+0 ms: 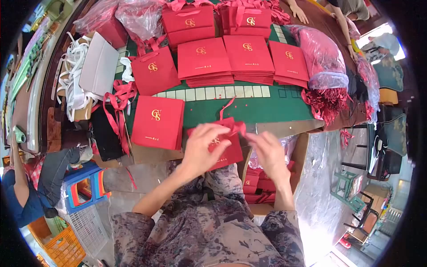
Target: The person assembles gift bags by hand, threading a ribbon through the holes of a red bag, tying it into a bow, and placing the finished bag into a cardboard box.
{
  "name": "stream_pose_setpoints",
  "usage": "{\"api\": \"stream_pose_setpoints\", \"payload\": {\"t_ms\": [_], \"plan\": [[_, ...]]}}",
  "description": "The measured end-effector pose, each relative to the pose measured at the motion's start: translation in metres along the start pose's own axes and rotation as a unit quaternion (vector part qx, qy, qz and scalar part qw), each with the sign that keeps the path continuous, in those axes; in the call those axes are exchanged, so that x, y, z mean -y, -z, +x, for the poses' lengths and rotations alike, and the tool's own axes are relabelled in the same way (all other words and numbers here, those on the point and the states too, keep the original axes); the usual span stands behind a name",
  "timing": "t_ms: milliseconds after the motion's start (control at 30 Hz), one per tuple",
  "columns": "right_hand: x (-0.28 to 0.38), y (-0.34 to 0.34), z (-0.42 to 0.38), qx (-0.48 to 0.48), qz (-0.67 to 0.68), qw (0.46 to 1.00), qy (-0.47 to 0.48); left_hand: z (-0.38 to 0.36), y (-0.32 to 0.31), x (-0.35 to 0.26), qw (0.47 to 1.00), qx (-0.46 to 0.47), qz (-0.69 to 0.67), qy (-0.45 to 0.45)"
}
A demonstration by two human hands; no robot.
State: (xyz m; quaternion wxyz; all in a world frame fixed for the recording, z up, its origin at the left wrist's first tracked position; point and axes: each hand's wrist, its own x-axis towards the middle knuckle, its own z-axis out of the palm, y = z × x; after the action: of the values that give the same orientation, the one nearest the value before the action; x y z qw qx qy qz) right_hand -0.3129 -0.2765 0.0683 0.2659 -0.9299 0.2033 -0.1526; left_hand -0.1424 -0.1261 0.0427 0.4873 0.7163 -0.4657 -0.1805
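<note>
A small red paper gift bag [230,153] with a gold logo lies at the table's front edge, close to my lap. A red ribbon [238,128] is looped at its top edge. My left hand [205,147] is over the bag's left side, thumb and fingers apart, with part of the gold logo showing between them; its fingertips are slightly blurred beside the ribbon. On the other side, my right hand [269,153] is closed, pinching the ribbon near the bag's top right corner. To the left lies a stack of flat red bags [156,122].
Several stacks of red bags [204,58] line the far side of the green mat [204,111]. A bundle of red tassels in plastic [327,66] stands right. White ribbons [75,66] lie left. Below the table edge, an open carton [300,153] holds red bags. Other people sit around.
</note>
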Motion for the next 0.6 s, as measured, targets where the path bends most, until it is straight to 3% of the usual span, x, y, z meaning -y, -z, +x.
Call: {"api": "stream_pose_setpoints", "payload": {"t_ms": [33,100,167,300,367,433,500,533,567,600], "plan": [[0.013,-0.003,0.001,0.018,0.031,0.999,0.026,-0.005,-0.002,-0.010,0.994,0.031,-0.089,0.051],[0.028,-0.012,0.001,0.035,0.064,0.996,0.060,-0.013,-0.011,-0.007,0.990,0.045,-0.130,0.037],[0.034,-0.015,0.005,0.023,0.075,0.993,0.086,-0.020,-0.015,-0.002,0.971,0.063,-0.211,0.089],[0.041,-0.023,-0.002,0.024,0.160,0.987,-0.005,-0.041,-0.025,0.029,0.937,0.048,-0.299,0.175],[0.040,-0.031,-0.009,0.024,0.209,0.977,-0.036,-0.046,-0.026,0.024,0.881,0.028,-0.419,0.216],[0.040,-0.040,-0.013,0.007,0.378,0.914,-0.149,-0.052,-0.028,0.024,0.881,0.025,-0.418,0.219],[0.040,-0.046,-0.012,-0.011,0.362,0.925,-0.111,-0.051,-0.029,0.024,0.931,0.002,-0.331,0.154],[0.042,-0.050,-0.013,-0.046,0.409,0.902,-0.131,-0.049,-0.020,0.021,0.972,-0.016,-0.216,0.096],[0.043,-0.053,-0.013,-0.081,0.455,0.874,-0.150,-0.045,-0.012,0.021,0.972,-0.016,-0.216,0.096],[0.044,-0.051,-0.012,-0.082,0.454,0.874,-0.151,-0.040,-0.005,0.023,0.996,-0.062,-0.041,0.046]]}}
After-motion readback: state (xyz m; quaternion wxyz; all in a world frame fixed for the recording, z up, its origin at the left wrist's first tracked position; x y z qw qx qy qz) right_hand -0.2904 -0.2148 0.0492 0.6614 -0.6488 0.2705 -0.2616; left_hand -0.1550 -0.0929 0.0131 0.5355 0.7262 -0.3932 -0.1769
